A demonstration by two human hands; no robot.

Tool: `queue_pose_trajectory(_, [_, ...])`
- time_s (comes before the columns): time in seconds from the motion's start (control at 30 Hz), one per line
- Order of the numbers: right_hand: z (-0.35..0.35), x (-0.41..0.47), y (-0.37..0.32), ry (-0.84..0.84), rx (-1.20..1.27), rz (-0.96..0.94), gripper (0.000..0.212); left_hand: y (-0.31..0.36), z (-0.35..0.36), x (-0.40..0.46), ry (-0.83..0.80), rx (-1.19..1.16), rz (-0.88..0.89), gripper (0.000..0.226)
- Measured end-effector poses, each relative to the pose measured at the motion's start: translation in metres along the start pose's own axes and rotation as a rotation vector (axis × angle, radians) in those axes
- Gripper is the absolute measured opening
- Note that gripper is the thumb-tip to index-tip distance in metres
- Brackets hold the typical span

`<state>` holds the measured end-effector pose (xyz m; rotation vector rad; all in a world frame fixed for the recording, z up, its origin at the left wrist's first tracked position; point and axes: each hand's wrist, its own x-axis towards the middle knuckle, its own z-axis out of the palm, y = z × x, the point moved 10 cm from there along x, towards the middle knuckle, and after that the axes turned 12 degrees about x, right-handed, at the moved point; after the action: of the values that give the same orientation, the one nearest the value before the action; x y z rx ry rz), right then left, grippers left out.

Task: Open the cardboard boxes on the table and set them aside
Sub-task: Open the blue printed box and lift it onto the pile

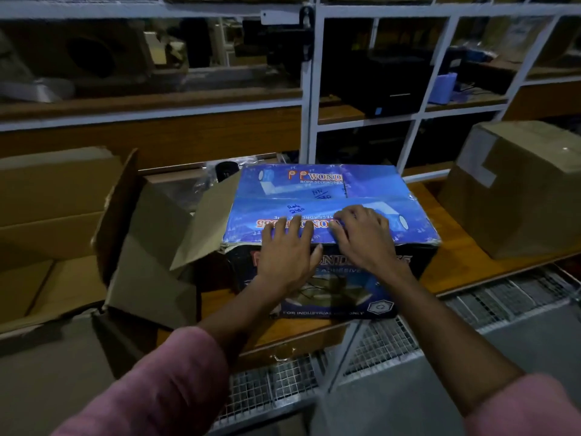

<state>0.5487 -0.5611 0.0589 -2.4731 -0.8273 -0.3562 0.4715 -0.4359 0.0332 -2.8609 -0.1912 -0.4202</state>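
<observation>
Dim storeroom shelving with white frames lines the back of a wooden table [456, 272], where a person in pink sleeves works on a blue printed cardboard box [330, 199] standing at the middle of the table's near edge. Both hands lie on the box's near top flap: the left hand [287, 247] rests flat with fingers straight and spread, while the right hand [361, 237] sits beside it with fingertips bent down onto the flap near the centre seam, apparently feeling for the flap's edge or the tape so it can be lifted; neither hand grips anything. The box's two top flaps are shut and meet along the middle, so it is judged not yet opened. Three boxes can be counted with confidence. At the table's left edge, touching or just beside the blue box, a brown box [147, 247] stands with its flaps splayed wide, seemingly already opened and moved aside. Near the table's far right corner a taped brown box [515, 187] stands well apart, sealed and presumably awaiting its turn. More flat cardboard [50, 196] lies further left; whether it is another box cannot be told.
</observation>
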Motion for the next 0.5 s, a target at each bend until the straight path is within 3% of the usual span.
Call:
queue_pose_trajectory(0.23, [0.014, 0.016, 0.009, -0.047, -0.075, -0.048, 0.043, -0.002, -0.006, 0.011, 0.035, 0.053, -0.073, 0.058])
queue_pose_trajectory(0.5, [0.031, 0.034, 0.002, -0.197, -0.025, -0.133, 0.044, -0.021, -0.011, 0.041, -0.038, 0.090, -0.142, 0.044])
